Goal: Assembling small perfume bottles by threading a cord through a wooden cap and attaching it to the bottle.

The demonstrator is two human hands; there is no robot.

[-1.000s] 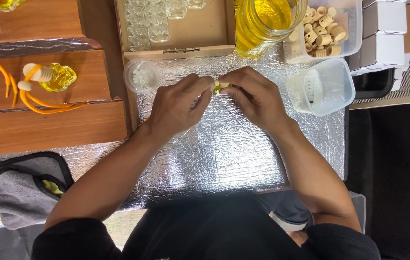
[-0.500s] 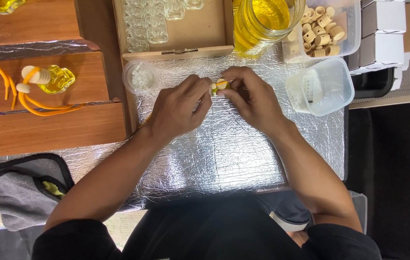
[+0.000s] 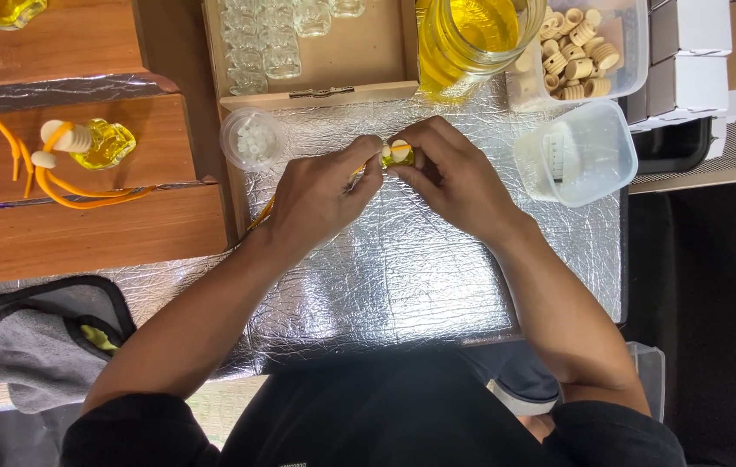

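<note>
Our left hand [image 3: 320, 195] and right hand [image 3: 450, 173] pinch a small yellow bottle [image 3: 398, 156]; one finished bottle [image 3: 104, 143] lies aside, many empty vials [image 3: 264, 43] remain.

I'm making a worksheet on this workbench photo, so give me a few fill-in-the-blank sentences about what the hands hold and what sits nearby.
1. The left hand and right hand pinch a small bottle of ____ liquid.
2. Both hands work above a sheet of crinkled silver ____.
3. The large glass jar stands ____ the wooden tray of empty bottles.
4. The grey cloth lies on the person's ____ side.

Missing words: yellow; foil; right of; left
</note>
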